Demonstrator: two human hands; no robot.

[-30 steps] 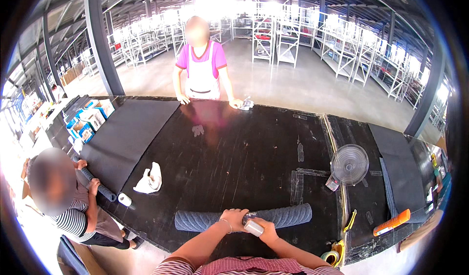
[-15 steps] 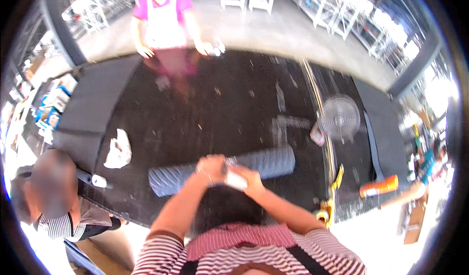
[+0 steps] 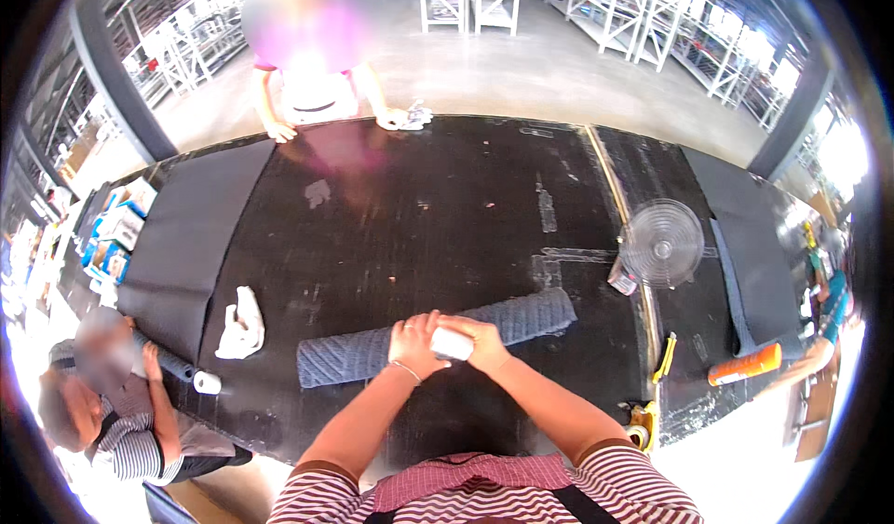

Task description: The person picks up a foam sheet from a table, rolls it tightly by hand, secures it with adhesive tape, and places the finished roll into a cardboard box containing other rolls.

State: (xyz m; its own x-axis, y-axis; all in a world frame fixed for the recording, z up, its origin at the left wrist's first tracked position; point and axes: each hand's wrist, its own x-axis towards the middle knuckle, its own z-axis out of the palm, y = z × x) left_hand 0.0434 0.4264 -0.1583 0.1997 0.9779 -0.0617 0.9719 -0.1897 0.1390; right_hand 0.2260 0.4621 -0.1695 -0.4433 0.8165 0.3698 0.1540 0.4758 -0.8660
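A long blue-grey mat [image 3: 340, 360], rolled up and ribbed, lies across the near part of the black table. My left hand [image 3: 416, 347] is closed over its middle, fingers curled on the far side. Right beside it, my right hand [image 3: 480, 341] grips a white roll [image 3: 453, 343], probably of tape, above the mat. Both hands nearly touch. The mat's middle is hidden beneath them.
On the black table [image 3: 391, 207] lie a white glove [image 3: 242, 325], a round wire fan guard [image 3: 662, 244], an orange canister [image 3: 745, 365], a yellow cutter [image 3: 665, 357] and a yellow tape dispenser [image 3: 644, 425]. Co-workers stand at the far edge, left and right.
The view has shifted, so the table sits lower. My left hand has come closer to the white roll, and my right hand still grips it. The mat remains rolled up.
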